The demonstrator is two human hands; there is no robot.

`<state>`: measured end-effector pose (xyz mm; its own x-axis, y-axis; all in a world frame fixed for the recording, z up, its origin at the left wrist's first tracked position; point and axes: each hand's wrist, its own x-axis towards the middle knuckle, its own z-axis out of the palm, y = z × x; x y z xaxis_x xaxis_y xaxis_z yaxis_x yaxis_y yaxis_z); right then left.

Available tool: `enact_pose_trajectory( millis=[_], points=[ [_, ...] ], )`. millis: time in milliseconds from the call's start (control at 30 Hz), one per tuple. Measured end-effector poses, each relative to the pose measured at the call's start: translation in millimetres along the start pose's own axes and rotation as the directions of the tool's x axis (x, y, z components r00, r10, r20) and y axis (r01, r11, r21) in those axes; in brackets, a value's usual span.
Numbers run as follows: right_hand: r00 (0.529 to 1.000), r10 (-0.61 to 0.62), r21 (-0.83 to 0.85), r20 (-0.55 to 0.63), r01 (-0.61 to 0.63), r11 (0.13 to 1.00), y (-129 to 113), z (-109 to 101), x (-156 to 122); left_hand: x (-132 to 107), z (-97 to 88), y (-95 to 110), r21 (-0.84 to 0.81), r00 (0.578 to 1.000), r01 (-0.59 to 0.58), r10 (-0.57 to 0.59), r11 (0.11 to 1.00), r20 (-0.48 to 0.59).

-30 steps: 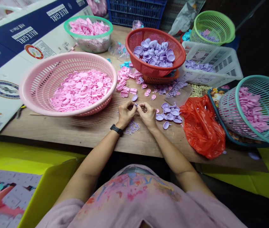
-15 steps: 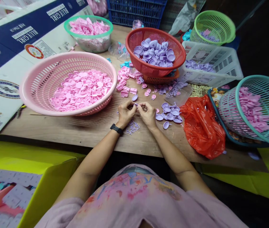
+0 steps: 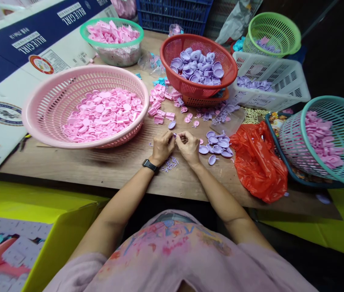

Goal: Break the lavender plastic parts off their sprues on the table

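Observation:
My left hand [image 3: 162, 147] and my right hand [image 3: 188, 147] meet fingertip to fingertip above the table. Both pinch a small purple plastic piece [image 3: 175, 134], mostly hidden by the fingers. Just beyond them lies one purple oval cup-shaped part [image 3: 172, 125]. Thin purple sprue scraps [image 3: 169, 164] lie below my hands, close to the left wrist with its black watch. To the right of my right hand is a loose pile of purple oval parts [image 3: 218, 142], with one [image 3: 212, 159] lying a little nearer to me.
A pink basket [image 3: 38, 109] of pink parts stands left. Behind are a red basket [image 3: 172, 83] of purple parts and pink blocks [image 3: 159, 119]. An orange-red plastic bag [image 3: 258, 162] and a tilted teal basket [image 3: 293, 138] sit right. A yellow-green box [image 3: 65, 219] is below left.
My left hand has turned over slightly, its back now showing more and its fingers curled further around the small purple piece. My right hand stays almost in place. The view has shifted a little.

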<state>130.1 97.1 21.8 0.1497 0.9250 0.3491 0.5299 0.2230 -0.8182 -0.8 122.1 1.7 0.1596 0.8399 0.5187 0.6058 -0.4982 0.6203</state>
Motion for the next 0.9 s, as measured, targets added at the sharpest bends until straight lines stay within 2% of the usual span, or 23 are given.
enact_pose_trajectory(
  millis=[233,433,567,733,833,900],
  points=[
    [1.000,0.000,0.011,0.004,0.000,1.000,-3,1,-1,-2,1.7,0,0.066,0.999,-0.023,0.020,0.998,0.033],
    [1.000,-0.020,0.014,0.020,0.020,1.000,1,0,-2,-4,1.2,1,0.117,0.991,-0.110,0.099,0.987,0.094],
    [0.999,-0.044,0.034,0.022,0.044,0.998,4,-1,0,-6,3.5,0,0.167,0.989,-0.135,0.123,0.977,0.080],
    [0.998,-0.068,0.027,0.015,0.068,0.997,3,-6,10,-3,4.7,6,0.056,0.995,-0.096,0.096,0.994,0.002],
    [0.994,-0.104,-0.081,-0.030,0.101,0.992,3,-17,19,3,1.0,10,-0.056,0.994,-0.107,0.108,0.993,0.022],
    [0.991,-0.117,-0.188,-0.068,0.103,0.977,7,-31,26,8,-1.2,10,-0.068,0.993,-0.109,0.111,0.992,0.039]
  ],
)
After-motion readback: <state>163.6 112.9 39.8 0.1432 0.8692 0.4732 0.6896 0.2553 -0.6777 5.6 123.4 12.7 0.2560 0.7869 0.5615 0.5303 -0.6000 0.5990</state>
